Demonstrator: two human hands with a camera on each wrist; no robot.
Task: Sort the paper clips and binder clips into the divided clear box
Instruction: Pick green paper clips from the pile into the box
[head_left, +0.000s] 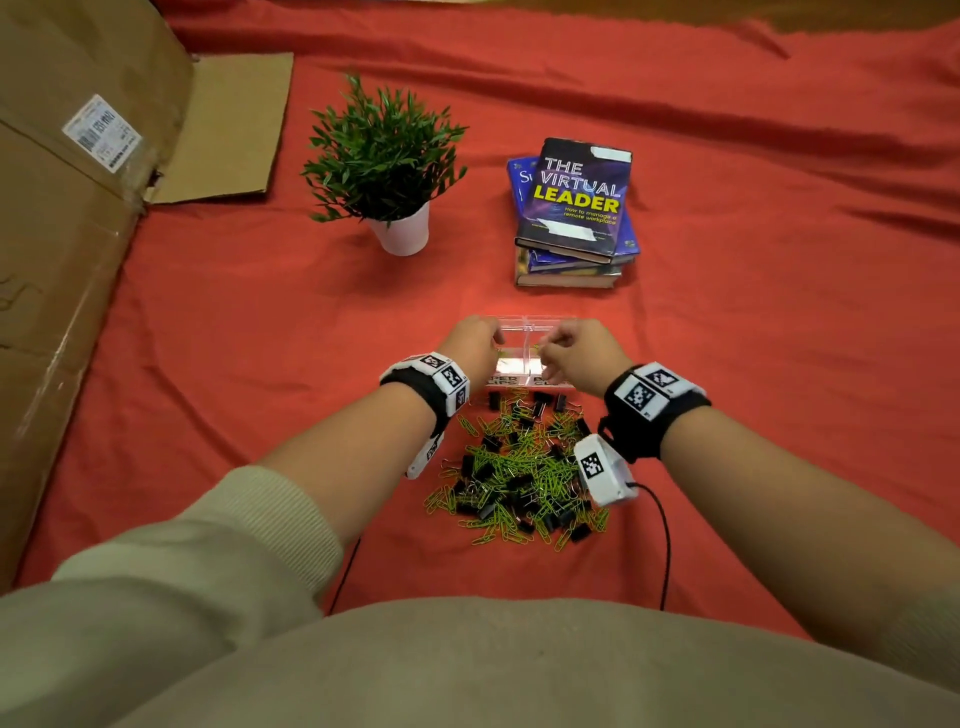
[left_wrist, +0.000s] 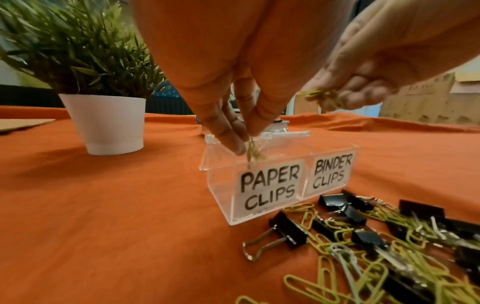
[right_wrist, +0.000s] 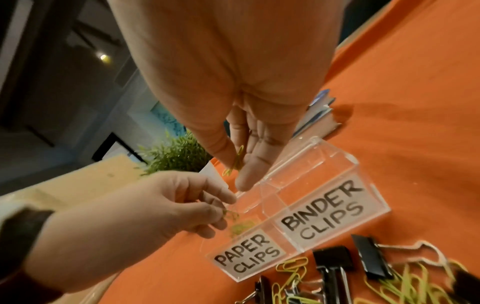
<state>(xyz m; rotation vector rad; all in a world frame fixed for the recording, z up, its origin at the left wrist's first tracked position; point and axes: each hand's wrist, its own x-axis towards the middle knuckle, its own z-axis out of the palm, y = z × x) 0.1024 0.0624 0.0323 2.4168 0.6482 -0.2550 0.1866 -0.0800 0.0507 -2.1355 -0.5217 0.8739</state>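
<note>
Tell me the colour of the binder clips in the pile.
Black, with silver wire handles; the binder clips show best in the left wrist view.

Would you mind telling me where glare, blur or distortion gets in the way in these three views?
Head view: glare whitens the clear box floor; straight edges bow. Left wrist view: left hand and plant smear with blur; labels stay sharp. Right wrist view: tilted horizon, soft right hand.

The divided box (left_wrist: 223, 197) is clear, glossy plastic with matt paper labels (left_wrist: 270, 186). Paper clips (head_left: 524, 467) look like smooth yellow-green coated wire — binder clips (left_wrist: 288, 228) are black with bare metal handles. A matt, wrinkled orange cloth (head_left: 753, 338) covers the counter; the cardboard box (head_left: 62, 260) is dull brown.
</note>
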